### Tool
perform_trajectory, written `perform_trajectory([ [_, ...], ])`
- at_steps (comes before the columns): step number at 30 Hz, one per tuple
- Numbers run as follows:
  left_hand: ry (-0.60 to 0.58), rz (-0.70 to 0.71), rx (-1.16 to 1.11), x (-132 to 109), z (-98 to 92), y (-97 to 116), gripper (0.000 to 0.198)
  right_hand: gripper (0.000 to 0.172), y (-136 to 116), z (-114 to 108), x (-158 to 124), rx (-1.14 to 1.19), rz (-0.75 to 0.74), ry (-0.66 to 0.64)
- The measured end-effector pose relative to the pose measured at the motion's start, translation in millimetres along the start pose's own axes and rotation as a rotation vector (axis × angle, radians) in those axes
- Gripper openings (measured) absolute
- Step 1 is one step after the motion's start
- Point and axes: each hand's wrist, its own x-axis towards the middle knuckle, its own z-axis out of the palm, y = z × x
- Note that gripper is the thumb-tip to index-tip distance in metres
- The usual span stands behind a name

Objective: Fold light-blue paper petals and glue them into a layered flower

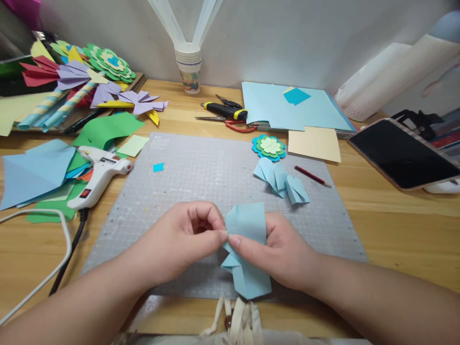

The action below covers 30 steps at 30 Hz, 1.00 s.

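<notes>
A piece of folded light blue paper (251, 275) is held upright over the grey cutting mat (201, 163). My right hand (283, 249) grips it from the right, thumb across the front and fingers behind. On its left edge, my left hand (190, 235) pinches the paper between thumb and forefinger, close to the right thumb's tip. Small folds stick out along that edge below the thumbs. Beyond my right hand lie several folded light blue paper pieces (276, 177), beside a layered paper flower (269, 147) and a dark red pencil (312, 176).
To the left, a white glue gun (98, 177) rests on green and blue paper, its cord trailing forward. Scissors (240, 126) and a utility knife (224, 110) lie behind the mat. Paper cups (189, 72) stand at the wall, and a tablet (406, 153) leans at right.
</notes>
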Motion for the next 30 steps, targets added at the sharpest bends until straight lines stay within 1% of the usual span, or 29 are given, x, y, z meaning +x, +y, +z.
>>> perform_trajectory([
  [3,0.013,0.081,0.067,-1.2,3.4,2.0,0.018,0.02,0.9,-1.1,0.4,0.029,-0.015,-0.01],
  [6,0.008,0.127,0.106,-1.1,5.6,3.4,0.018,0.017,1.3,-1.8,0.9,0.032,-0.027,-0.006],
  [11,0.0,0.142,0.082,-1.2,5.9,2.2,0.019,0.014,0.3,-0.8,1.6,0.092,-0.067,0.045],
  [15,0.004,0.15,0.118,-2.5,5.7,-0.9,0.019,0.014,0.3,-0.6,2.5,0.051,-0.065,0.1],
  [21,0.071,0.134,0.135,-0.4,7.0,0.6,0.02,0.02,4.1,-1.2,2.6,-0.002,-0.068,0.139],
  [26,0.169,0.104,0.193,0.0,4.2,2.5,0.017,0.024,1.6,-1.1,2.5,-0.039,-0.03,0.204],
  [28,0.198,0.115,0.195,0.6,3.1,2.5,0.016,0.024,0.0,-1.2,2.6,-0.04,-0.025,0.228],
  [30,0.191,0.132,0.178,1.4,2.8,2.0,0.014,0.021,-0.7,-1.1,2.8,-0.033,-0.04,0.224],
])
